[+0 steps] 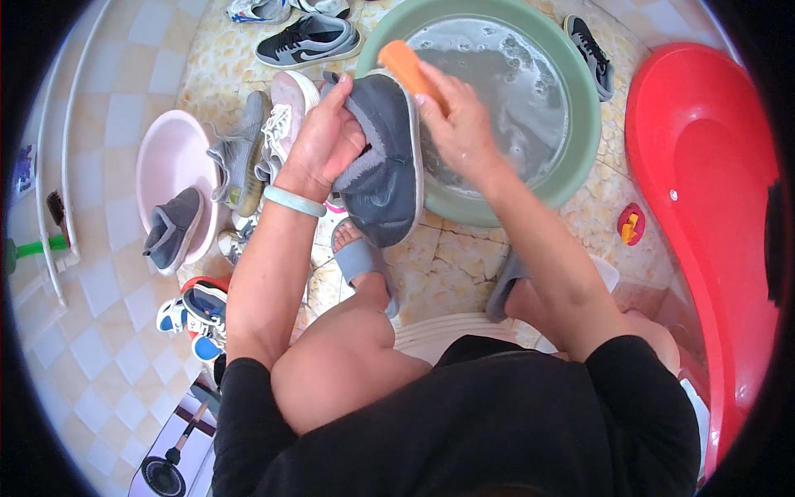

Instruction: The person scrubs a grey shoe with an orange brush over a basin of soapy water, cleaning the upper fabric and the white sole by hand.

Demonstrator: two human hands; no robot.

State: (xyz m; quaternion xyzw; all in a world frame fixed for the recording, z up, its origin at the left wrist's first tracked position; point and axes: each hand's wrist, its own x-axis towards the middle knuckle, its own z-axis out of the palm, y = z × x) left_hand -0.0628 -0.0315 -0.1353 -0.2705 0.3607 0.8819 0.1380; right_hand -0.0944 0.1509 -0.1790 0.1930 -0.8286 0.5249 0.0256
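Observation:
A dark grey fleece-lined shoe (pixel 387 199) with a pale sole is held up in front of me, toe pointing toward me. My left hand (pixel 330 141) grips it at the opening near the heel, its fingers partly hidden inside. In my right hand (pixel 460 120) is an orange-handled scrubbing brush (pixel 407 68), held against or just beside the far end of the sole; I cannot tell if they touch. Its bristles are barely visible. Beyond and to the right stands a large green basin (pixel 585 124) of cloudy, sudsy water (pixel 505 99).
A pink basin (pixel 153 137) at the left has a matching grey shoe (pixel 175 228) leaning on its rim. Grey (pixel 242 157) and pink-white sneakers (pixel 286 108) stand beside it. More sneakers (pixel 308 41) lie at the back. A red plastic tub (pixel 704 166) runs along the right.

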